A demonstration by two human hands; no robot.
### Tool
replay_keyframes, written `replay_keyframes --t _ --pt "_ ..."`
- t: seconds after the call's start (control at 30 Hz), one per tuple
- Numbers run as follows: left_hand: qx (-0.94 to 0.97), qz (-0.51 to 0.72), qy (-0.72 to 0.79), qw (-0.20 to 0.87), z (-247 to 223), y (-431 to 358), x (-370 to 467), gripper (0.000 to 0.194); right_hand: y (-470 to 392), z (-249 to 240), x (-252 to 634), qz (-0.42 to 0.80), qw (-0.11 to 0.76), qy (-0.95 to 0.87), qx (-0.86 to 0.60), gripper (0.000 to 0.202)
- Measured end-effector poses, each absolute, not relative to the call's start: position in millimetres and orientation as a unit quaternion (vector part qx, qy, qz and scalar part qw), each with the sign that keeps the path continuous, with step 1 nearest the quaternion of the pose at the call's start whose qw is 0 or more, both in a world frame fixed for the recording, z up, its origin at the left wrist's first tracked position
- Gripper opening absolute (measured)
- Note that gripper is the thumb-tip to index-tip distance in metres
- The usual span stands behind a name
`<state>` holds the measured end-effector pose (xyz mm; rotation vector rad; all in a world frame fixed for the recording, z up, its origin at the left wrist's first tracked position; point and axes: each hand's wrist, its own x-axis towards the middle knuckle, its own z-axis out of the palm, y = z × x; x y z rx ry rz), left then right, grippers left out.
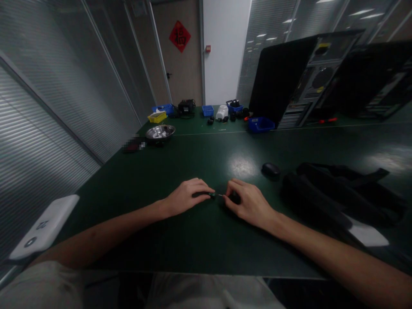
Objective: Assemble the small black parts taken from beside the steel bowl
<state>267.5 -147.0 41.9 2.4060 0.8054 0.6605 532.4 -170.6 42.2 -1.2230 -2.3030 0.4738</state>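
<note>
The small dark part [212, 195] sits low over the bench [128, 182], between the two hands. The fingers of the left hand [185, 197] are closed in a pinch on it. The fingers of the right hand [251, 204] are pinched at the near end of a thin pale piece [220, 195] that reaches toward the part; whether the two are joined cannot be told.

Caution: uneven pull could bend the thin piece; a loose pinch could drop the part, hard to find on the dark surface. A wide rightward swing could strike the mouse [271, 170] or black bag [309, 201].
</note>
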Motion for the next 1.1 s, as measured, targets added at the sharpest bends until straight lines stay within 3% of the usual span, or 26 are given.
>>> replay_keyframes --t 1.1 --pt "0.879 0.268 0.290 0.268 37 -146 270 0.024 -174 38 522 0.166 0.247 -0.865 -0.404 0.006"
